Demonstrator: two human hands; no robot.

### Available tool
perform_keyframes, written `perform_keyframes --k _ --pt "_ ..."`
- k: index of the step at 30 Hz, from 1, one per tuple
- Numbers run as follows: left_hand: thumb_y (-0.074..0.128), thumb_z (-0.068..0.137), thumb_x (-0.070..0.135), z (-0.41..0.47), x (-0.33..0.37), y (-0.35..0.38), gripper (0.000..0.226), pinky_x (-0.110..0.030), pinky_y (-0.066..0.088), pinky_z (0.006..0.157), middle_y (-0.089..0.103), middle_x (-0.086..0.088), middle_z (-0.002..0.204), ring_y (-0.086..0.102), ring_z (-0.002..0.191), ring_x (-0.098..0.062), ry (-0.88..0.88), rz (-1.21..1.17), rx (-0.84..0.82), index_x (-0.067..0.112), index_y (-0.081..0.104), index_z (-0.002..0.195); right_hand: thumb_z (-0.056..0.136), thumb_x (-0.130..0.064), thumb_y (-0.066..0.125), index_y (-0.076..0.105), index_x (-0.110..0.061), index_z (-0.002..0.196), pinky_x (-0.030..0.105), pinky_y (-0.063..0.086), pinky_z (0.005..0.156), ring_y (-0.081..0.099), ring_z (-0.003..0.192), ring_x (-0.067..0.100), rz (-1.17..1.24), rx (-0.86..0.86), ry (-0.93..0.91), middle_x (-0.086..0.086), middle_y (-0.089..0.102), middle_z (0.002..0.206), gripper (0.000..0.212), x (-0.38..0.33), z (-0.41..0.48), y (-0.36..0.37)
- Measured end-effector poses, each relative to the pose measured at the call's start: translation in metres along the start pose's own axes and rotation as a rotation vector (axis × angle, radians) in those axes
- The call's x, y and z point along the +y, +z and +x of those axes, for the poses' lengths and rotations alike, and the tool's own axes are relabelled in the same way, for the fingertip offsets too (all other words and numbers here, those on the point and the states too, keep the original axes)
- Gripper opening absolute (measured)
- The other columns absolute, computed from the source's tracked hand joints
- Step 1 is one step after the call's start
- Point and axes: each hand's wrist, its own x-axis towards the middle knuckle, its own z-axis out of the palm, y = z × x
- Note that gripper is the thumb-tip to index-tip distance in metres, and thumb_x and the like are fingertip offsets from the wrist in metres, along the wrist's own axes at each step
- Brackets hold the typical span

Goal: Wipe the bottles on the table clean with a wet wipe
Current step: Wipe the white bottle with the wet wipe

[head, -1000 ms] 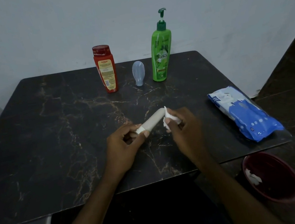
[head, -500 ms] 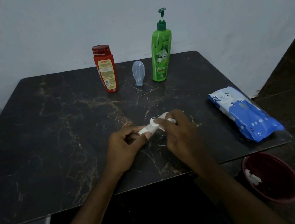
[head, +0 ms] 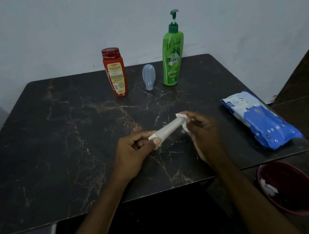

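In the head view, the two hands are close together over the dark surface point(head: 56, 139). The left hand point(head: 134, 151) pinches the white cap end of a tan tube point(head: 170, 129) between its thumb and fingers. The tube points away toward the right hand point(head: 203, 132). The right hand's fingers are curled round a white wipe point(head: 181, 116). The wipe is wrapped on the far end of the tube. I cannot tell if the tube touches the surface.

Well past the hands, three bottles stand in a row. The red bottle point(head: 115, 73) is beyond the left hand. The green bottle point(head: 172, 57), which has a pump, is beyond the right hand. A small clear bottle point(head: 149, 77) stands between them, thin end down.

To the right of the right hand lies a blue and white pack point(head: 260, 122). Off the surface, right of the right arm, is a dark red bowl point(head: 297, 193) with white bits point(head: 269, 188) in it.
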Motion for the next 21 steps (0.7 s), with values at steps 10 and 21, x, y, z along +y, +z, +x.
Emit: perform_keyframes --k 10,21 --pt "0.074 0.087 0.004 0.001 -0.001 0.003 0.022 -0.041 0.063 0.083 0.079 -0.011 0.097 0.076 0.086 -0.030 -0.013 -0.060 0.019 0.001 0.075 0.110 0.093 0.009 0.042 0.062 0.005 0.117 0.026 0.048 0.066 0.056 0.074 0.015 0.327 -0.129 0.378 0.022 0.063 0.108 0.031 0.003 -0.011 0.026" --pt "0.079 0.087 0.010 0.003 -0.006 0.000 0.019 -0.067 0.055 0.086 0.078 -0.015 0.090 0.072 0.086 -0.046 -0.036 0.000 0.041 0.010 0.079 0.106 0.096 -0.008 0.056 0.070 -0.017 0.106 0.018 0.051 0.068 0.064 0.085 0.003 -0.352 -0.046 -0.080 -0.008 0.070 0.096 0.020 -0.033 0.000 -0.008"
